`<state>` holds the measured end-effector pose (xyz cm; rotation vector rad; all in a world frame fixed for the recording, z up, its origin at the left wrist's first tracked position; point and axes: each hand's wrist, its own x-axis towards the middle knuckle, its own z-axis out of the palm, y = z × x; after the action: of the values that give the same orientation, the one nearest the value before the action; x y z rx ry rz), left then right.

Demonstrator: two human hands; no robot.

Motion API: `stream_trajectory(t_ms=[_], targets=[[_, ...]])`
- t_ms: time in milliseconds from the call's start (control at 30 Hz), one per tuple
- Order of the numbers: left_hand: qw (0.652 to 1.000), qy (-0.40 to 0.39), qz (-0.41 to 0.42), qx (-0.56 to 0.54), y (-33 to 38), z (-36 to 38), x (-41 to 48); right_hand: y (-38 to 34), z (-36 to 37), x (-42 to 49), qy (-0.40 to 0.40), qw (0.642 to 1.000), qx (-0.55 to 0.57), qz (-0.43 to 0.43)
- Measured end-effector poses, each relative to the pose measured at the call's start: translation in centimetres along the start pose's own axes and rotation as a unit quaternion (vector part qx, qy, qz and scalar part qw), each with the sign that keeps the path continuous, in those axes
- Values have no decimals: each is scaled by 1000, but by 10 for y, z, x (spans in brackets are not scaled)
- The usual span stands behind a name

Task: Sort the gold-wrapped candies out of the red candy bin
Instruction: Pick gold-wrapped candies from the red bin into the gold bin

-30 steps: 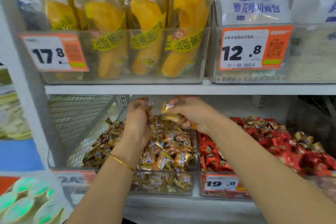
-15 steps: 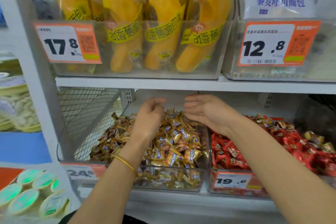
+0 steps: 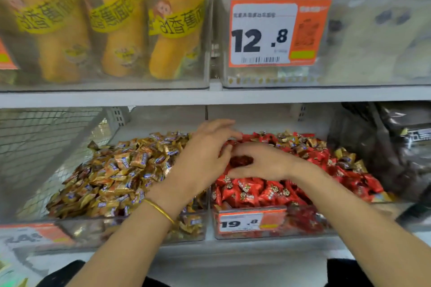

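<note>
My left hand (image 3: 205,156), fingers loosely spread, and my right hand (image 3: 265,166), fingers curled over the pile (I cannot tell if they pinch anything), reach into the red candy bin (image 3: 307,226). Its price label (image 3: 240,222) reads "19.8". Stray gold-wrapped candies (image 3: 300,144) lie toward its back and right. The upper shelf tag (image 3: 277,32) reads "12.8".

light: bright, flat, even across the frame | shadow: dimmer recess under the shelf edge (image 3: 210,96), darkest at middle right | glare: milky sheen on clear bin fronts (image 3: 105,37), upper left | blur: motion smear on left hand (image 3: 203,158), right hand (image 3: 263,163) and lower-left price tag (image 3: 35,237) | edges: mild wide-angle bowing, soft corners
</note>
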<state>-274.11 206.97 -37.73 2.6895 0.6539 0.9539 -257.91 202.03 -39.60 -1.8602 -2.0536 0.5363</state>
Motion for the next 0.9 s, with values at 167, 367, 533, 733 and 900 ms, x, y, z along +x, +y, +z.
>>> stream_trajectory(t_ms=[167,367,533,733,900], targets=[[993,-102,4,61,14,20,15,31,-15,-10,-37,992,-119,26],[893,-372,-197,161,30,70,36,73,-33,-28,33,978,-176,111],[873,-432,-223,38,42,110,36,91,-44,-39,107,961,-179,180],[913,-369,-176,3,46,109,53,71,-56,-33,208,971,-69,100],[914,-335,-203,103,24,80,37,51,-50,10,66,994,6,85]])
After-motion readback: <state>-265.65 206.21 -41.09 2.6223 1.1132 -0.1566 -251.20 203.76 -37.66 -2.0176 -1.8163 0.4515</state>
